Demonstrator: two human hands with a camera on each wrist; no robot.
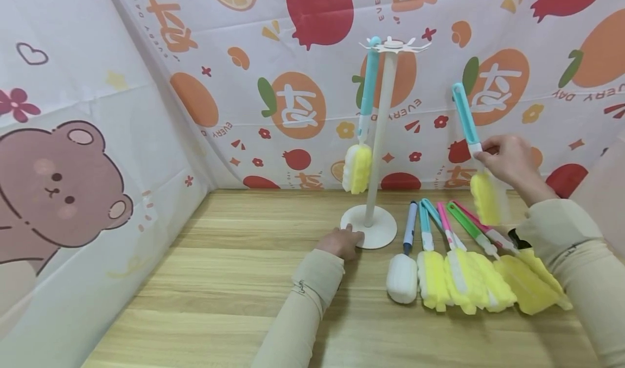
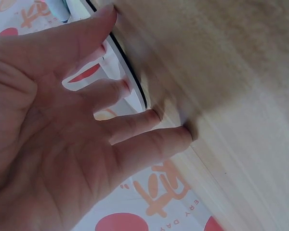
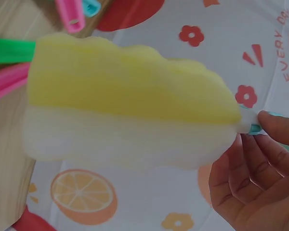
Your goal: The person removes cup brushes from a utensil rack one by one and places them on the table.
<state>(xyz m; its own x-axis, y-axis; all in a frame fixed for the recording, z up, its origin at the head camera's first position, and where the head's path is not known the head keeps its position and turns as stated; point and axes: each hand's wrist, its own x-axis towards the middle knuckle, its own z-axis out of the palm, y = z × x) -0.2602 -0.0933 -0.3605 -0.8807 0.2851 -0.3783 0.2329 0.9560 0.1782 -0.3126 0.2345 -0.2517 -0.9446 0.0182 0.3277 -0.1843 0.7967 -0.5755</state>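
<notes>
A white stand (image 1: 385, 80) with a round base (image 1: 383, 233) and a hooked top ring stands on the table. My left hand (image 1: 338, 243) rests at the base's left edge; in the left wrist view its fingers are spread along the rim. From the ring hangs a bottle brush (image 1: 369, 80) with a light-blue handle and a yellow-and-white sponge head. My right hand (image 1: 510, 159) pinches another sponge bottle brush (image 1: 466, 113) low on its light-blue handle. That one is in the air, right of the stand, its yellow-and-white sponge head (image 3: 130, 91) hanging down.
Several more brushes lie in a row on the wooden table (image 1: 234, 259), right of the base: a white-headed brush (image 1: 402, 278) nearest it, then yellow-headed ones, including a green-handled brush (image 1: 466, 221). A fruit-print cloth (image 1: 219, 86) hangs behind, a bear-print sheet (image 1: 97, 86) at left.
</notes>
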